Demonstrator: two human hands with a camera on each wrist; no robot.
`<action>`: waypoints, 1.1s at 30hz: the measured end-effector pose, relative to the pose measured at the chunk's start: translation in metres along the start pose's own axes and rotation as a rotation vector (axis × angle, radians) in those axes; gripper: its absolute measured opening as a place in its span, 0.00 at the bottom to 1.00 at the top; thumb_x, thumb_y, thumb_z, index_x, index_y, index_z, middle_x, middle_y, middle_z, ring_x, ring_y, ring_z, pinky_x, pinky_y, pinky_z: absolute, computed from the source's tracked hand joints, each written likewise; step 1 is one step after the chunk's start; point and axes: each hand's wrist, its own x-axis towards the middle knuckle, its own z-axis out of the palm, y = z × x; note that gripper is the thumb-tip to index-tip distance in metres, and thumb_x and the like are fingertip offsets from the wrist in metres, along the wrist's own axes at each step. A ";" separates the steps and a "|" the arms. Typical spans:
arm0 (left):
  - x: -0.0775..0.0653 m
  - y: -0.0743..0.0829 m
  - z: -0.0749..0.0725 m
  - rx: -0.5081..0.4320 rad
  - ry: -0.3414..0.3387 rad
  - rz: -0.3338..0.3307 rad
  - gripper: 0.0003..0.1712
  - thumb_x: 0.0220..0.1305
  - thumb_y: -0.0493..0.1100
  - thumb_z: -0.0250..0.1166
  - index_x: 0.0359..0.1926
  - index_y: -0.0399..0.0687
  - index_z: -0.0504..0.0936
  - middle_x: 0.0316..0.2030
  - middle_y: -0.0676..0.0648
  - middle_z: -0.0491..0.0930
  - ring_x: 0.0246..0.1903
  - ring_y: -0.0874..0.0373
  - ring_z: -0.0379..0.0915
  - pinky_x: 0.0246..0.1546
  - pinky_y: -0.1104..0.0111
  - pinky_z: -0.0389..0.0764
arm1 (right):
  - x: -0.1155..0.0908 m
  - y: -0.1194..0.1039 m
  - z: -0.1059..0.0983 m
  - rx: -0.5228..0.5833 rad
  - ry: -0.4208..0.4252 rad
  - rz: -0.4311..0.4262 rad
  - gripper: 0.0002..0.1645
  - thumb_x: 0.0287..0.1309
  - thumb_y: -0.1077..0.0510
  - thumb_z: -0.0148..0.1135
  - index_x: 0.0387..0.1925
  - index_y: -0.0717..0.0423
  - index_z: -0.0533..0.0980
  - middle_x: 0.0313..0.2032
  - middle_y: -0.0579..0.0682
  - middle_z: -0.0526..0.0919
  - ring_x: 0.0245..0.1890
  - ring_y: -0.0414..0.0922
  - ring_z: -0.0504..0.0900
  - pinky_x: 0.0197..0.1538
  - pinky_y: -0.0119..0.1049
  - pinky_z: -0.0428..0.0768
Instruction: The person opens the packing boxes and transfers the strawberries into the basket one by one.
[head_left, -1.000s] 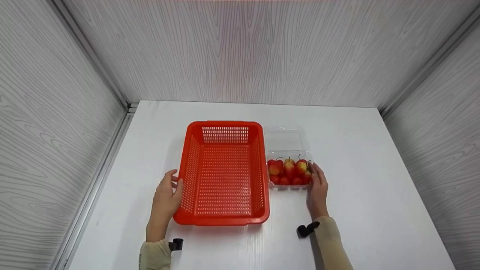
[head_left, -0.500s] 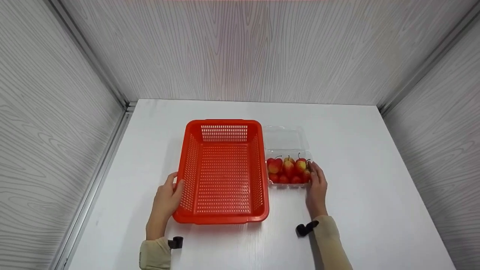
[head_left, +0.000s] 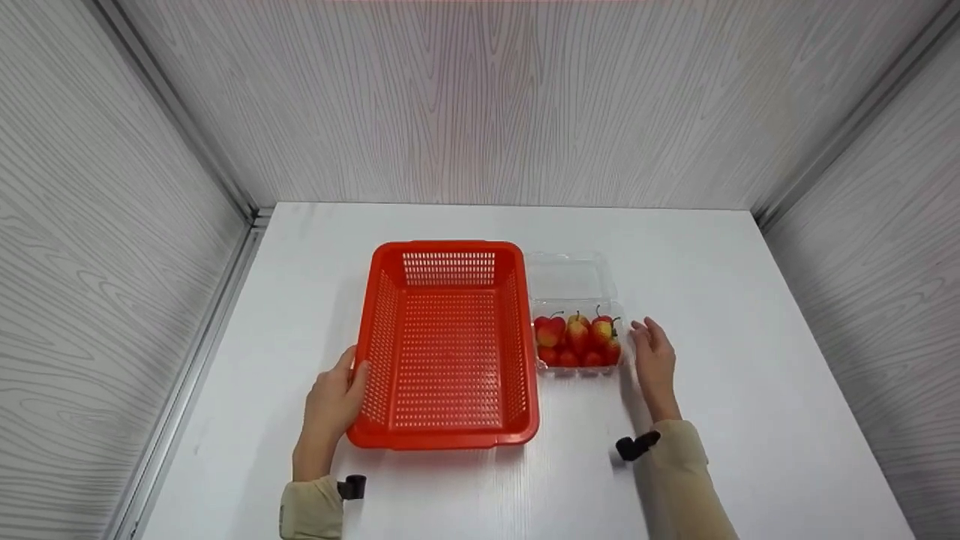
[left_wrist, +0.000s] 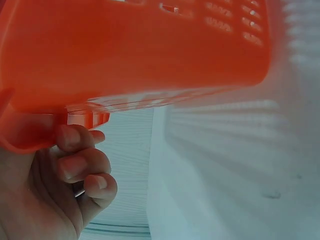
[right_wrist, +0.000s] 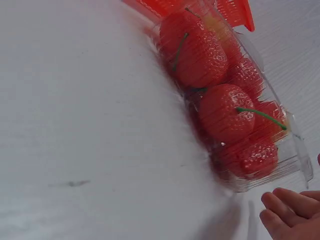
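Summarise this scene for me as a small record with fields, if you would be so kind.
left hand: grips the red rectangular perforated plastic basket by its left side
right hand: just right of the clear rectangular plastic box, not touching it
box position: immediately right of the basket
box contents: red and yellow-red fruits, some with stems
lid: clear plastic, open, on the box's far side
surface: flat white tabletop

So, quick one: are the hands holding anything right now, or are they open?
Left hand: holding the red basket by its rim.
Right hand: open, holding nothing, beside the clear box of fruit.
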 end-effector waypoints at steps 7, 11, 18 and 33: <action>0.009 0.000 -0.007 0.238 0.090 0.152 0.14 0.74 0.44 0.53 0.43 0.37 0.77 0.18 0.49 0.69 0.17 0.55 0.65 0.20 0.63 0.67 | -0.002 -0.027 0.011 -0.283 0.107 -0.422 0.32 0.66 0.65 0.55 0.69 0.66 0.62 0.62 0.64 0.74 0.64 0.60 0.69 0.68 0.57 0.61; 0.017 0.001 -0.011 0.351 0.136 0.265 0.12 0.72 0.41 0.55 0.31 0.40 0.74 0.19 0.48 0.68 0.18 0.54 0.63 0.19 0.61 0.68 | -0.005 -0.040 0.026 -0.329 0.071 -0.628 0.26 0.60 0.69 0.59 0.61 0.67 0.72 0.54 0.63 0.79 0.54 0.57 0.77 0.61 0.55 0.71; 0.028 -0.001 -0.012 0.525 0.178 0.386 0.11 0.70 0.40 0.57 0.31 0.37 0.75 0.23 0.43 0.72 0.22 0.49 0.67 0.22 0.57 0.74 | -0.008 -0.045 0.055 -0.414 -0.089 -0.745 0.19 0.53 0.70 0.67 0.49 0.64 0.78 0.40 0.58 0.81 0.35 0.50 0.79 0.42 0.47 0.81; 0.032 0.001 -0.016 0.612 0.039 0.314 0.15 0.74 0.46 0.50 0.40 0.36 0.72 0.32 0.40 0.65 0.35 0.43 0.61 0.38 0.53 0.64 | -0.022 -0.045 0.086 -0.657 -0.298 -0.527 0.25 0.57 0.53 0.69 0.56 0.55 0.78 0.53 0.57 0.74 0.50 0.54 0.74 0.50 0.49 0.79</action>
